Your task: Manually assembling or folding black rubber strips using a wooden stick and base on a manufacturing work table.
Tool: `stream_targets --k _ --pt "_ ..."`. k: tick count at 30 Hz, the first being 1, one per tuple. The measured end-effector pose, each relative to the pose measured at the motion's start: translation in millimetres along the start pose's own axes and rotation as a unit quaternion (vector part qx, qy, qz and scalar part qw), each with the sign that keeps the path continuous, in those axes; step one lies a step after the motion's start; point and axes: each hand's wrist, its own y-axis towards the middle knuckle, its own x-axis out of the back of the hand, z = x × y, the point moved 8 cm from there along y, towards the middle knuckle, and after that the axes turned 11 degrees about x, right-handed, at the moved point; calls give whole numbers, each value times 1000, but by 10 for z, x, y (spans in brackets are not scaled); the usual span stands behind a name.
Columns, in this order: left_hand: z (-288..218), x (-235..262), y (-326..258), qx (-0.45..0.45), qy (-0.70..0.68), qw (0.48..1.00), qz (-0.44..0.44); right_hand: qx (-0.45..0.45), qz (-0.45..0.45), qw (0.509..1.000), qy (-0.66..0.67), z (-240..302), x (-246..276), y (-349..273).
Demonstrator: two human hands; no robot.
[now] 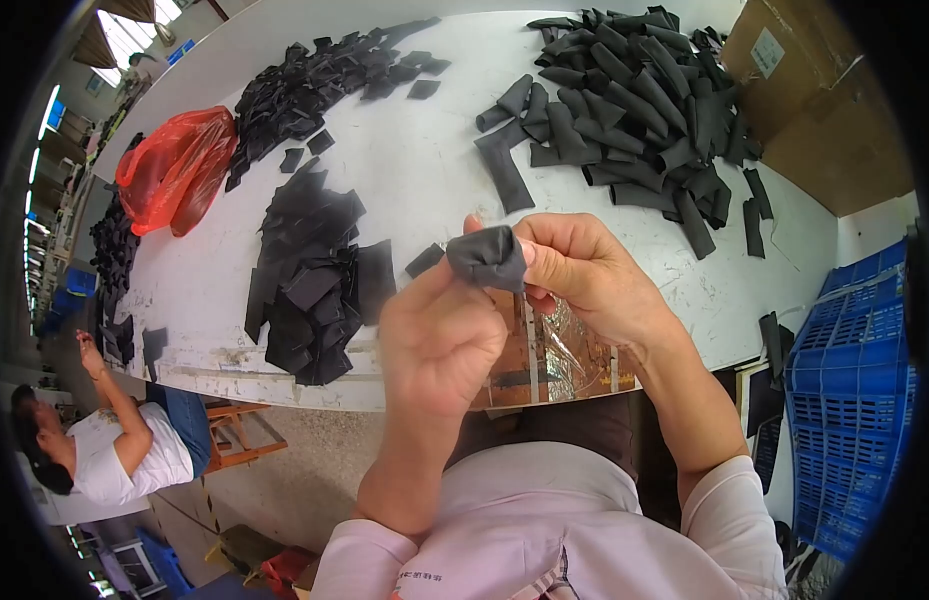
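A small, charcoal-black piece of soft, folded sheet material (489, 262) is being held above the front part of the white worktable (424, 165), between the person's two hands. The left hand (444, 345) is grasping it from behind and below, one fingertip showing over its upper edge; whether any finger is lying inside the fold cannot be told. The right hand (582, 272) is pinching its right edge between thumb and fingers. The left is probably steadying the piece while the right is controlling its edge.

The upper fold is running left to right, rising slightly rightward, and the puckered face is turning toward the person. Foreshortening is hiding the true long axis.

Farther out, a layered stack of flat black pieces (309, 285) is lying to the left, and a heap of rolled black tubes (624, 110) is lying at far right, seemingly being kept apart by form. A crumpled red plastic bag (179, 165) is resting at far left; a brown cardboard box (829, 120) is standing beside the heap, perhaps bounding it.
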Motion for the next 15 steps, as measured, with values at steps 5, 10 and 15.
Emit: stream_targets --k 5,10,15 --pt "-185 455 -130 -60 90 989 -101 -22 9 995 95 -324 35 -134" --pt "64 150 -181 -129 362 914 -128 64 52 995 56 -117 44 -71" --pt "-143 296 -341 -224 555 777 -193 40 92 995 8 -376 37 -92"
